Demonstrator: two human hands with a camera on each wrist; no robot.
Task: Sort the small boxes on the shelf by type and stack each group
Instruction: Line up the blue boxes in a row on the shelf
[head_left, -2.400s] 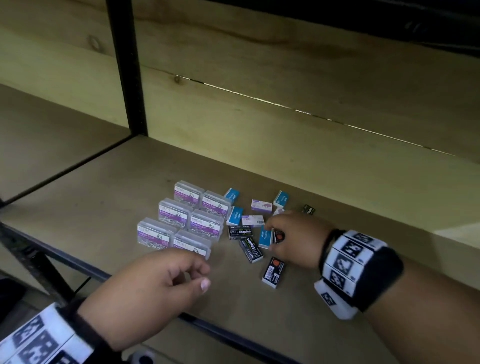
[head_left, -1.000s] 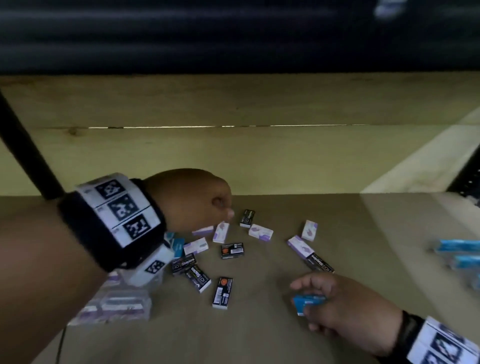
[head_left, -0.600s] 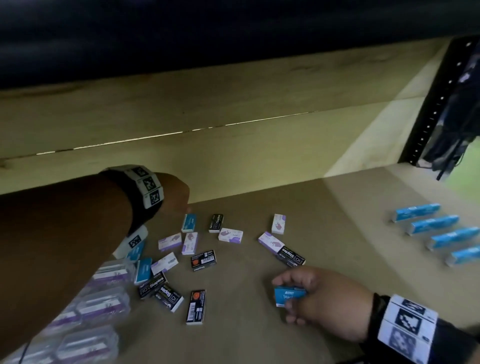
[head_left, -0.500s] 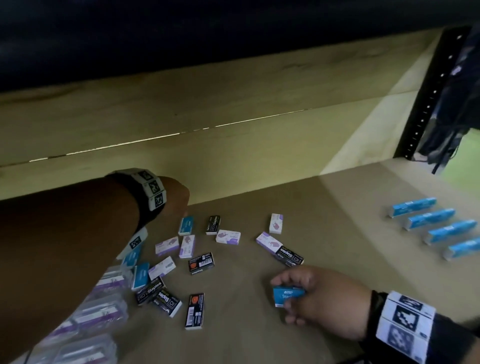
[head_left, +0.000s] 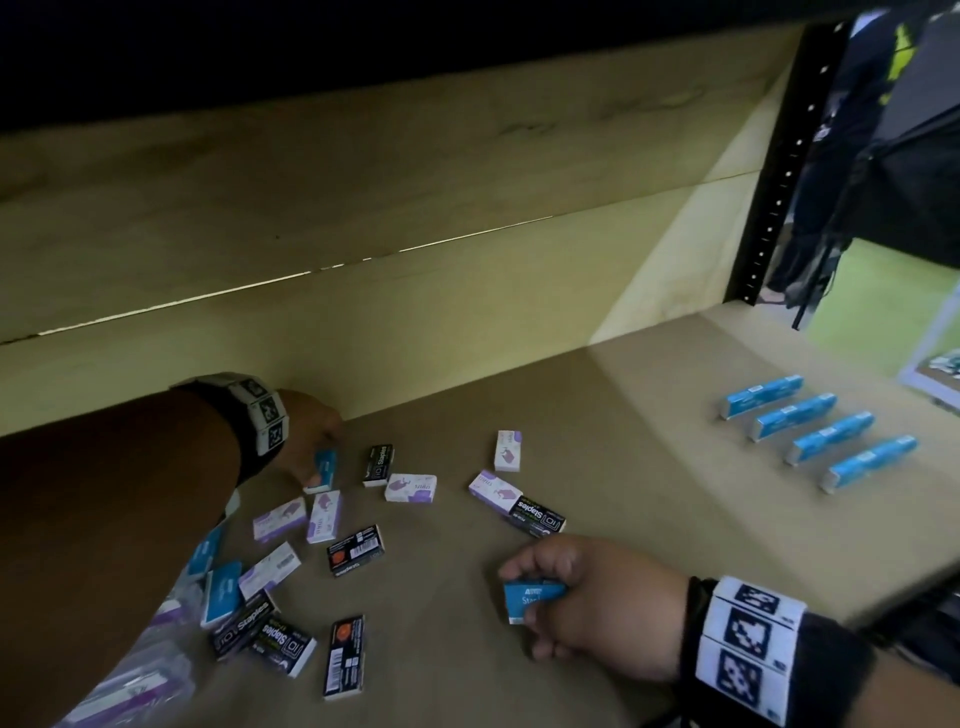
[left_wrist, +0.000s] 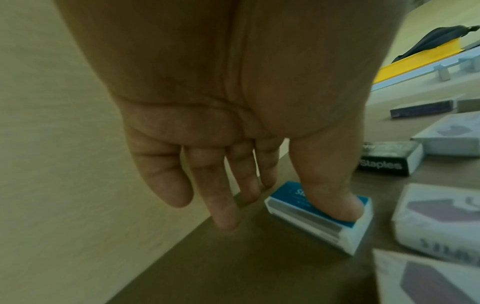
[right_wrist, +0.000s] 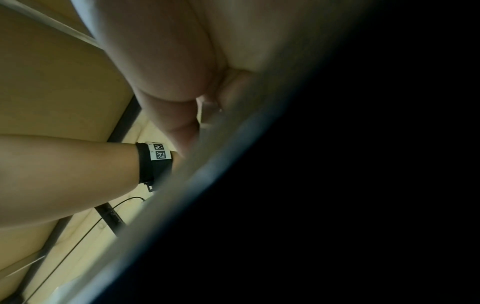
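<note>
A wooden shelf (head_left: 649, 519) seen from above, scattered with small staple boxes. The left hand (head_left: 306, 436) reaches to the far left of the scatter, close to the back wall (head_left: 415, 322). In the left wrist view its thumb (left_wrist: 330, 191) presses on top of a blue box (left_wrist: 319, 218) that lies flat; the other fingers (left_wrist: 223, 205) hang nearly straight beside the box, and whether they touch it cannot be told. In the head view this box's long axis runs near to far.

The right hand (head_left: 597, 603) rests on the near part of the shelf, right of the scatter. Its curled fingers and thumb pinch a second blue box (head_left: 530, 597), long axis running left to right, printed face up. The right wrist view is mostly dark and shows nothing of the grip.

Between the hands lie loose boxes at mixed angles: white and purple boxes (head_left: 410, 488), black boxes (head_left: 356, 550) printed "Staples", and more blue boxes (head_left: 222, 592) at the near left. One black box (head_left: 537, 517) touches a white and purple one just beyond the right hand.

At the near left edge sit clear plastic cases (head_left: 135, 686) with purple labels, partly hidden by the left forearm.

Far to the right, well apart from the scatter, four long blue boxes (head_left: 810, 439) lie parallel in a row, each long axis slanting from near left to far right.
</note>
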